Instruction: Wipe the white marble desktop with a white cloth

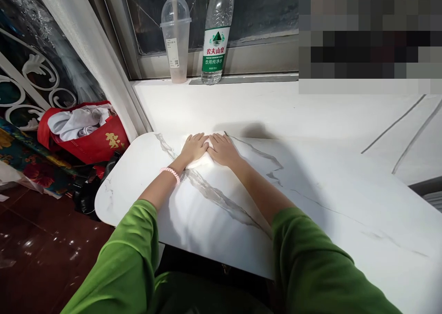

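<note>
My left hand (195, 147) lies flat near the far edge of the white marble-patterned table (131, 185), fingers stretched out and pointing away from me. Beside it, my right hand (223, 148) is laid flat too, the thumbs close together or touching. Under and between the palms shows a thin white sheet (204, 161), perhaps tissue or cloth; the hands cover most of it, and its kind is hard to make out against the white top. Around my left wrist is a pink beaded bracelet (170, 172).
On the window ledge behind the table stand a clear plastic cup (177, 51) with a straw and a water bottle (216, 42). A red bag (93, 141) stuffed with white cloth sits left of the table, near a white curtain (79, 33). The upper right corner is pixelated.
</note>
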`<state>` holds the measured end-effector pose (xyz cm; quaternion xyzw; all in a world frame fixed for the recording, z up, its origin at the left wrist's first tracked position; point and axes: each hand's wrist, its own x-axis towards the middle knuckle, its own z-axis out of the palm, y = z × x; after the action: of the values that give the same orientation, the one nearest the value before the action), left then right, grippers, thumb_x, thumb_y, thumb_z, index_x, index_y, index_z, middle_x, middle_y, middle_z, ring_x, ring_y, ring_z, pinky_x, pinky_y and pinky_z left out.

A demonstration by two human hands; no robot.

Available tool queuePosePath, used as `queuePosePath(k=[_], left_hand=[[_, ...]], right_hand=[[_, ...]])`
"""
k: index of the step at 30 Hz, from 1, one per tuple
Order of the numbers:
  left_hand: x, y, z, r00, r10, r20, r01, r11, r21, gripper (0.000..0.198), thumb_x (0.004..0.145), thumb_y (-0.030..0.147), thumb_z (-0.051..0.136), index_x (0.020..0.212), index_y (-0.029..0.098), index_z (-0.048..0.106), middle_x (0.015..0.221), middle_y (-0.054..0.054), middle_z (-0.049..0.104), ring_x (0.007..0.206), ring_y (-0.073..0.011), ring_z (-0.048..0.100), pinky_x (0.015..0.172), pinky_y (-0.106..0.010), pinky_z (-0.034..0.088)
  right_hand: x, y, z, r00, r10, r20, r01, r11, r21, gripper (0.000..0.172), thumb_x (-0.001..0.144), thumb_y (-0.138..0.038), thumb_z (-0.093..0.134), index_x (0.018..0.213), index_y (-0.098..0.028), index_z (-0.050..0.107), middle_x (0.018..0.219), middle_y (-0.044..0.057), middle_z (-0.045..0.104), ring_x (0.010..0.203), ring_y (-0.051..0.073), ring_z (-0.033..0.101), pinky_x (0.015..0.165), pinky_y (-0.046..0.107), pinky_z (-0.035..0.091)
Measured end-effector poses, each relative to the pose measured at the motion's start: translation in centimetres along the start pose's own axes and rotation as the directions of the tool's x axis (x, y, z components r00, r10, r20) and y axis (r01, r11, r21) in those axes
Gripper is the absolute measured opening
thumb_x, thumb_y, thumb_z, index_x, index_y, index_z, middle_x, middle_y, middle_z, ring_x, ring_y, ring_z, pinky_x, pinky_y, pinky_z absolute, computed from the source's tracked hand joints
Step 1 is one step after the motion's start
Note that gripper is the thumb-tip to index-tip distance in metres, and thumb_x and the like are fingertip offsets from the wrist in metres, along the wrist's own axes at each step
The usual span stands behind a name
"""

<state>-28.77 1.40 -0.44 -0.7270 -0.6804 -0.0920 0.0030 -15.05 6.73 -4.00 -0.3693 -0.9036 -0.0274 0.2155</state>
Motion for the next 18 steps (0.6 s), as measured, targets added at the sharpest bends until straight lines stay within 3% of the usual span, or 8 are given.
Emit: queuePosePath(k=[4,8,11,15,18], left_hand=[[-1.4,0.6,-0.2,1.0,0.001,0.018,-0.001,1.0,-0.003,0.046,0.102,0.028,0.029,0.144,0.017,0.043,0.156,-0.009,0.037,0.145,-0.0199,0.031,0.121,-0.043,0.018],[-4.3,2.2,-0.8,0.993,0.076,0.092,-0.068,0.994,-0.088,0.047,0.103,0.034,0.031,0.147,0.019,0.039,0.158,-0.008,0.033,0.147,-0.0188,0.026,0.122,-0.044,0.015],[-8.3,4.7,-1.3,0.979,0.122,0.165,-0.099,0.985,-0.138,0.05,0.105,0.034,0.022,0.149,0.016,0.034,0.159,-0.011,0.028,0.149,-0.0201,0.02,0.122,-0.048,0.014],[-14.5,8.7,-1.7,0.971,0.193,0.141,-0.185,0.98,-0.066,0.057,0.104,0.034,0.019,0.151,0.002,0.027,0.158,-0.021,0.024,0.149,-0.0288,0.015,0.122,-0.051,0.014],[-17.6,11.0,-2.4,0.95,0.275,0.146,-0.271,0.961,-0.048,0.06,0.103,0.034,0.021,0.151,-0.003,0.027,0.156,-0.026,0.026,0.148,-0.0354,0.016,0.121,-0.054,0.014]], right_hand=[[-1.7,-0.4,-0.7,0.999,-0.037,-0.01,0.037,0.999,-0.016,0.053,0.092,-0.025,0.034,0.136,-0.001,0.051,0.141,0.022,0.053,0.133,0.031,0.045,0.113,0.048,0.028],[-5.9,-0.9,-2.6,0.996,-0.085,0.016,0.085,0.996,-0.035,0.055,0.093,-0.028,0.035,0.136,0.003,0.05,0.142,0.024,0.052,0.134,0.033,0.045,0.113,0.05,0.03],[-10.6,-1.4,-4.6,0.989,-0.147,0.007,0.147,0.989,-0.021,0.055,0.094,-0.029,0.034,0.137,0.002,0.05,0.142,0.024,0.051,0.135,0.032,0.044,0.113,0.052,0.032],[-16.8,-2.6,-7.6,0.968,-0.251,-0.004,0.251,0.968,-0.001,0.056,0.096,-0.03,0.031,0.142,-0.001,0.044,0.145,0.022,0.049,0.14,0.03,0.04,0.116,0.052,0.032],[-20.1,-3.4,-9.6,0.953,-0.304,-0.011,0.304,0.953,-0.003,0.058,0.097,-0.032,0.033,0.145,-0.001,0.04,0.148,0.022,0.045,0.143,0.031,0.035,0.116,0.052,0.033]])
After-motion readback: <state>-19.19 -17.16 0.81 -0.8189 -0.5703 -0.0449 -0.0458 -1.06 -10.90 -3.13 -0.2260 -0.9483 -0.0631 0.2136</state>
